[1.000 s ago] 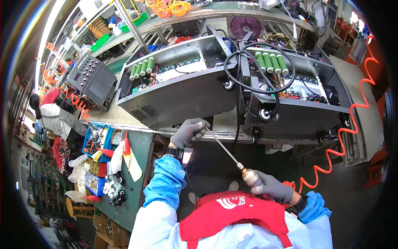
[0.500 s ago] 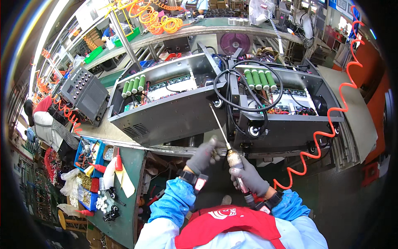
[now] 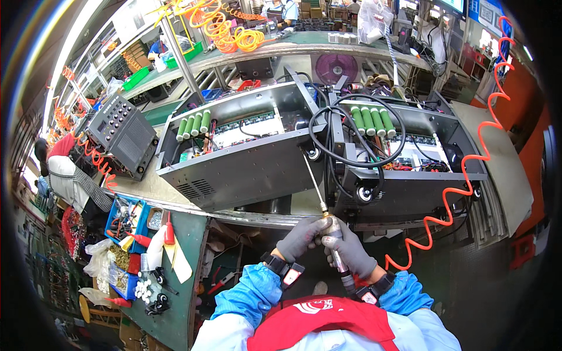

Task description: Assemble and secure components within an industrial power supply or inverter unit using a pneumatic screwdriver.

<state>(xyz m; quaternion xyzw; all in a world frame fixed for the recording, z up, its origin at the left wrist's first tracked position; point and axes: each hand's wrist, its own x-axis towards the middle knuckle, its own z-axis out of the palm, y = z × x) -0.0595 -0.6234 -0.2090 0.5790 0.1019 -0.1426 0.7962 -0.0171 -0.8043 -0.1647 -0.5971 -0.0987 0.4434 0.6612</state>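
My right hand (image 3: 355,255), in a grey glove, is wrapped round the body of a power screwdriver (image 3: 334,229). The tool's long thin bit (image 3: 316,184) points up and away, its tip appearing close to a caster wheel (image 3: 314,154) on the left metal chassis (image 3: 246,169). My left hand (image 3: 301,238), also gloved, is closed round the front of the screwdriver near the base of the bit. Black cable (image 3: 351,162) loops over the right metal chassis (image 3: 404,190). Both chassis lie open-topped with green cylinders and circuit boards inside.
An orange coiled hose (image 3: 430,219) hangs at the right. On the green side table (image 3: 186,225) at left are a blue parts bin (image 3: 142,219), red-capped bottles and loose casters. A grey control unit (image 3: 123,137) stands behind it. One person sits at far left; others are at the back.
My left hand has moved right and closed on the front of the screwdriver; before, it was apart from the tool. The screwdriver is still in my right hand. The view has shifted slightly.
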